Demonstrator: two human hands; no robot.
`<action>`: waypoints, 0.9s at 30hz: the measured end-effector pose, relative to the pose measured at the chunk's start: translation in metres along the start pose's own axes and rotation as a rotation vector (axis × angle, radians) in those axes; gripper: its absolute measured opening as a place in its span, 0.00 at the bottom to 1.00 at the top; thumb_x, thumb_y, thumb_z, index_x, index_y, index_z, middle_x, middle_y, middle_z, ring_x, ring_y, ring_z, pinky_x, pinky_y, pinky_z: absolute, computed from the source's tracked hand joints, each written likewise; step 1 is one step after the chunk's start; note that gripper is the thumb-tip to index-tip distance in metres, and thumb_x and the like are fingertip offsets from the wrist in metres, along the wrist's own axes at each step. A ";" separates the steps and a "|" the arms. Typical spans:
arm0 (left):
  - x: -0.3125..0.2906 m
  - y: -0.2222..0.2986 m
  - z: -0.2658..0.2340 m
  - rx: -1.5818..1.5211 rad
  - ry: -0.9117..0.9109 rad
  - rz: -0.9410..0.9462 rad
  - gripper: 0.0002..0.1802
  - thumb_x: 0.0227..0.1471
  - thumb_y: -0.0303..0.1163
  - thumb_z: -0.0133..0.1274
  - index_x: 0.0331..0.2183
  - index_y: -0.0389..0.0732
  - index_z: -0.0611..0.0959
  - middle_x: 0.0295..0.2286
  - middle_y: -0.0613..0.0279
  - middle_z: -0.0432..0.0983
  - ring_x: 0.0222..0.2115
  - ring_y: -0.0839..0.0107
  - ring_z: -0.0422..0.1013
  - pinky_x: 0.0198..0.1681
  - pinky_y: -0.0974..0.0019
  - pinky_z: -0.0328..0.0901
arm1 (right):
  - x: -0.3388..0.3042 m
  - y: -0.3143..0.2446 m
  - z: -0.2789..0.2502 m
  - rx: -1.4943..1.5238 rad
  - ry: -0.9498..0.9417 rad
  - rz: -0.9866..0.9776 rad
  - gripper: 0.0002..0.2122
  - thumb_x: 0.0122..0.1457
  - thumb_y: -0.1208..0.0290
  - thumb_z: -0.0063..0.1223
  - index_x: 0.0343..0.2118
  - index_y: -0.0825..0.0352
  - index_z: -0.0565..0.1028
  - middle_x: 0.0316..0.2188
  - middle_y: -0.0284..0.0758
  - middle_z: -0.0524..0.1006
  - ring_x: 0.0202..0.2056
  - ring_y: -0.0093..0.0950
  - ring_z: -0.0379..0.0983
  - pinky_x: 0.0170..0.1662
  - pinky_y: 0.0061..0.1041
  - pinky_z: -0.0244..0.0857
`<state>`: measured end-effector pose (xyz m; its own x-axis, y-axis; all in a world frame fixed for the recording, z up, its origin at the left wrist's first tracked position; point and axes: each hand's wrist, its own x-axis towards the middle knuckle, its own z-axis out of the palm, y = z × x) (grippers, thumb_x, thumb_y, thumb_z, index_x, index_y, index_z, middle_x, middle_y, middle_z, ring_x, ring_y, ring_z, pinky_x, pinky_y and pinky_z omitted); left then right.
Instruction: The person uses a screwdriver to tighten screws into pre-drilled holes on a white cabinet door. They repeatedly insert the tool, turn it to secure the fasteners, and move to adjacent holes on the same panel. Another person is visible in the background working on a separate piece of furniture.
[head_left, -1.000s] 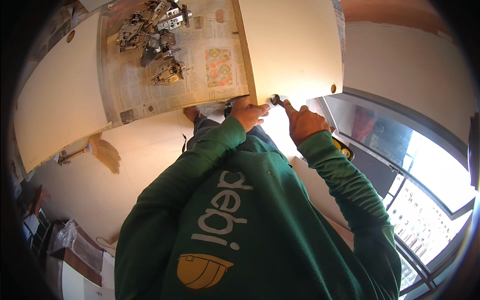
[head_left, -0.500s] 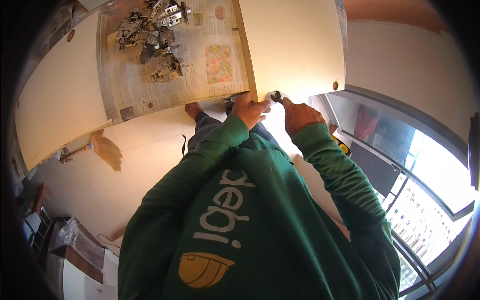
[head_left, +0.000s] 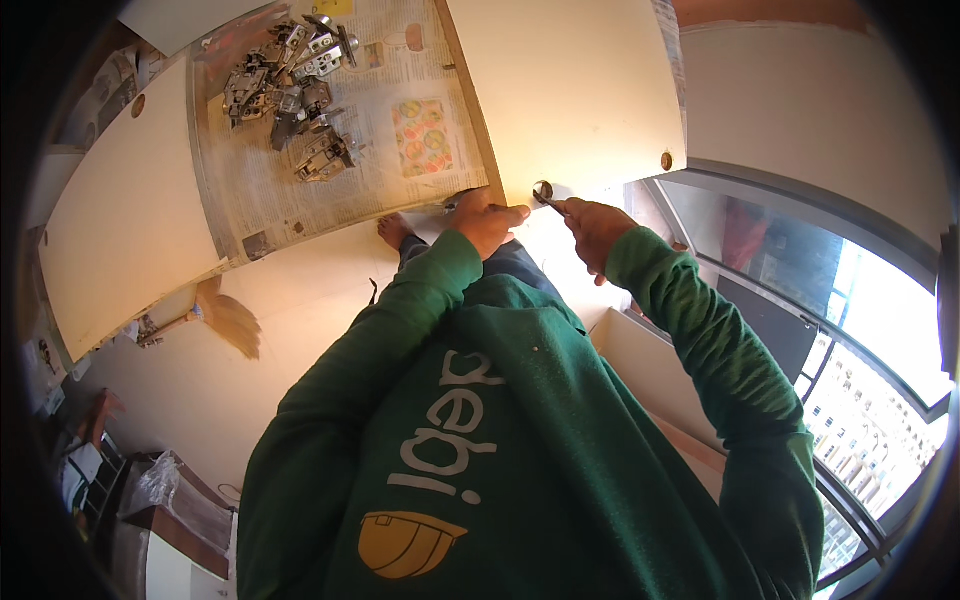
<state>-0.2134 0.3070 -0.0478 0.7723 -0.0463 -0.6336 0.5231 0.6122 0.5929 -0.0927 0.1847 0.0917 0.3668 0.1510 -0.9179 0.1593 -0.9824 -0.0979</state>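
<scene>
Tool (head_left: 550, 203) juts leftward from the right grip (head_left: 599, 232).

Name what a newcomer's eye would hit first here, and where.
Probably the green sweatshirt, filling the lower middle, then the heap of metal cabinet hinges on newspaper at upper left. Just above centre, the right hand holds a slim tool at a round hole near the pale board's edge.
</scene>
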 end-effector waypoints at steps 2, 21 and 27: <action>0.002 -0.003 0.004 -0.011 0.030 0.071 0.16 0.55 0.31 0.63 0.45 0.36 0.83 0.36 0.62 0.80 0.36 0.71 0.76 0.39 0.65 0.74 | 0.002 0.006 -0.001 0.047 -0.086 0.011 0.13 0.73 0.73 0.34 0.54 0.68 0.70 0.23 0.38 0.76 0.20 0.31 0.78 0.21 0.31 0.79; -0.014 0.027 0.004 0.184 0.114 -0.198 0.22 0.61 0.39 0.62 0.50 0.35 0.79 0.42 0.59 0.79 0.45 0.67 0.77 0.50 0.58 0.74 | 0.004 0.044 -0.015 0.555 -0.236 -0.185 0.23 0.69 0.67 0.38 0.65 0.65 0.71 0.28 0.36 0.75 0.18 0.26 0.72 0.23 0.28 0.73; -0.011 0.036 -0.003 0.150 0.023 -0.284 0.25 0.62 0.41 0.62 0.53 0.35 0.78 0.47 0.57 0.79 0.49 0.65 0.76 0.56 0.54 0.71 | -0.006 0.037 -0.015 0.582 -0.155 -0.220 0.23 0.69 0.65 0.40 0.63 0.67 0.72 0.28 0.38 0.77 0.18 0.28 0.75 0.24 0.28 0.74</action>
<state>-0.2040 0.3317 -0.0209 0.5801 -0.1802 -0.7944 0.7654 0.4542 0.4559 -0.0749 0.1495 0.0991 0.2385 0.3806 -0.8935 -0.3236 -0.8363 -0.4426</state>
